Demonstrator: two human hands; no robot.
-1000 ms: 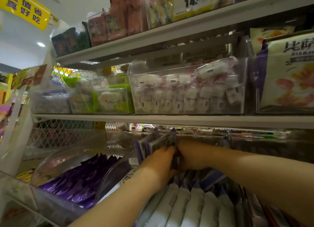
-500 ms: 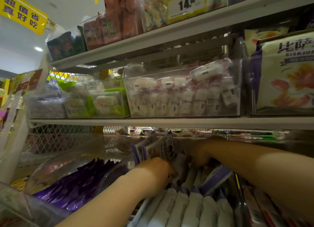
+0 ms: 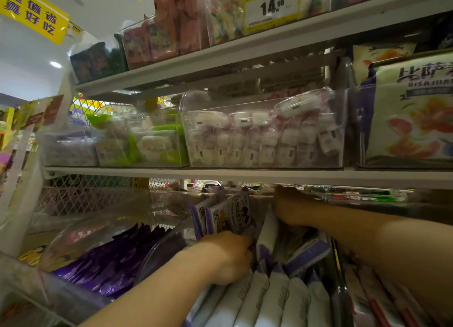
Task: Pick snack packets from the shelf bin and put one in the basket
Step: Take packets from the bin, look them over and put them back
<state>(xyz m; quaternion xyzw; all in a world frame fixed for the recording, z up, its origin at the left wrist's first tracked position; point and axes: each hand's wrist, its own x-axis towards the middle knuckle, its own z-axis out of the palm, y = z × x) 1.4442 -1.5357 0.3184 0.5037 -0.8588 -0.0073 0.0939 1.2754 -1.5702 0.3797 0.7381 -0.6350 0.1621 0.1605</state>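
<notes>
Both our hands are in the clear shelf bin (image 3: 157,253) under the middle shelf. Left hand (image 3: 228,258) grips two upright white-and-purple snack packets (image 3: 225,214) at their base. Right hand (image 3: 289,206) is deeper at the back, fingers hidden, grip can't tell. More packets (image 3: 269,299) fill the bin front
</notes>
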